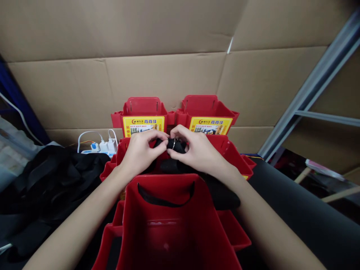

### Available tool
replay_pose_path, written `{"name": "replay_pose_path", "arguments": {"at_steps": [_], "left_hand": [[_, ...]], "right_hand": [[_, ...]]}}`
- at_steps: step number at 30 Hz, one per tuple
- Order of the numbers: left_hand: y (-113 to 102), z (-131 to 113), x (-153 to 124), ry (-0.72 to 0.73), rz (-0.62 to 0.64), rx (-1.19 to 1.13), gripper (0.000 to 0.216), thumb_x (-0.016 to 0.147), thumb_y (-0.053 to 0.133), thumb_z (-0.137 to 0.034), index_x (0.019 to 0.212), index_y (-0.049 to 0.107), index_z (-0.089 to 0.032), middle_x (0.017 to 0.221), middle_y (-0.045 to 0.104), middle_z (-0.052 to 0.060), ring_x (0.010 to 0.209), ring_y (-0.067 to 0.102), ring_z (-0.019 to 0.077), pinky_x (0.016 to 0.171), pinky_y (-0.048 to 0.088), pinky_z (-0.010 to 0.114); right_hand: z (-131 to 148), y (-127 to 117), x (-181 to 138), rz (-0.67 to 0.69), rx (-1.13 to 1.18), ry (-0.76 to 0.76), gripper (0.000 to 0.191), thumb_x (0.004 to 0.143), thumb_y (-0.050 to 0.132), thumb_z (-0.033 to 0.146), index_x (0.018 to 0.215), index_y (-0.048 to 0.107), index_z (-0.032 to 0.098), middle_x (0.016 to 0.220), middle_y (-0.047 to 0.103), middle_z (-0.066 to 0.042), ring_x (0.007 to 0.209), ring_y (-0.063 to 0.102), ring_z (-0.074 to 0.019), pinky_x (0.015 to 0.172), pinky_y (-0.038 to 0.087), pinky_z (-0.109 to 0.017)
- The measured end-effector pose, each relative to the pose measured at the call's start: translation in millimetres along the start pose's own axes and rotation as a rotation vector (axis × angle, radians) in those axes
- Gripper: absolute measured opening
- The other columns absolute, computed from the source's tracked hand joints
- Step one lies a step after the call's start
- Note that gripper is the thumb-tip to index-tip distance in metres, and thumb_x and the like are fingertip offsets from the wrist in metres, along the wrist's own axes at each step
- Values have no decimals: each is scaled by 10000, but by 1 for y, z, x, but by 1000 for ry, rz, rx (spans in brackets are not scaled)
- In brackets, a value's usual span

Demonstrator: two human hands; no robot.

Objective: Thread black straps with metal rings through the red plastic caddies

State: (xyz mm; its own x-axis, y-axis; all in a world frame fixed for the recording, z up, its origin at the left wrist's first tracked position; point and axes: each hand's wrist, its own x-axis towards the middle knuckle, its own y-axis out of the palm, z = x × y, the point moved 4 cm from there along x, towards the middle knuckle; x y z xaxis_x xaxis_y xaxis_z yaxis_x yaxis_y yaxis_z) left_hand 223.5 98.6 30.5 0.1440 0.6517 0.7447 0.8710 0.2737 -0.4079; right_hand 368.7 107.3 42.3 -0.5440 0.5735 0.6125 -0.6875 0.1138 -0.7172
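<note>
1. Saw crumpled black fabric, cut off at left.
2. Found left hand pinching folded black strap, above red plastic bins.
3. Glimpsed thin, curved metal piece (partly hidden).
4. Saw right hand clamped on strap too.

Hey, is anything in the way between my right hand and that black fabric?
Nothing visible is: your right hand has its fingers on the black fabric. The front red bin sits nearer the camera, not between them.
</note>
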Motion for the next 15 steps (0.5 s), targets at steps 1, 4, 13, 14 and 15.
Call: {"name": "replay_pose_path", "arguments": {"at_steps": [1,4,13,14,15], "left_hand": [[-2,3,1,-34,-26,-54,73,712,573,-160,751,633,-145,887,700,53,845,647,178,814,502,300],[-11,13,4,-118,-112,-140,55,711,564,-157,718,612,-131,909,693,65,854,645,169,818,508,288],[-27,19,9,-325,-214,-400,74,726,572,-203,741,535,-141,634,615,-18,568,639,113,612,563,250],[-25,17,9,-346,-200,-448,80,734,564,-206,752,515,-145,617,605,-25,549,642,118,576,565,249],[-23,15,8,-362,-194,-482,84,740,557,-204,759,497,-148,607,599,-29,541,646,122,546,564,242]], "right_hand": [[-3,-1,0,7,18,17,205,716,583,210,866,443,207,772,542,26,665,506,-110,608,376,-225],[-10,-4,1,38,128,64,191,719,587,223,830,433,204,764,504,31,635,477,-91,586,374,-219],[-9,-1,0,173,395,132,230,740,578,216,957,505,195,804,522,9,722,510,-108,628,415,-226],[-8,0,0,179,366,121,271,744,588,246,1001,520,195,844,551,-3,769,525,-125,672,427,-247],[-6,1,0,178,335,108,311,740,605,282,1030,534,195,894,574,-15,814,534,-141,721,432,-273]]}}
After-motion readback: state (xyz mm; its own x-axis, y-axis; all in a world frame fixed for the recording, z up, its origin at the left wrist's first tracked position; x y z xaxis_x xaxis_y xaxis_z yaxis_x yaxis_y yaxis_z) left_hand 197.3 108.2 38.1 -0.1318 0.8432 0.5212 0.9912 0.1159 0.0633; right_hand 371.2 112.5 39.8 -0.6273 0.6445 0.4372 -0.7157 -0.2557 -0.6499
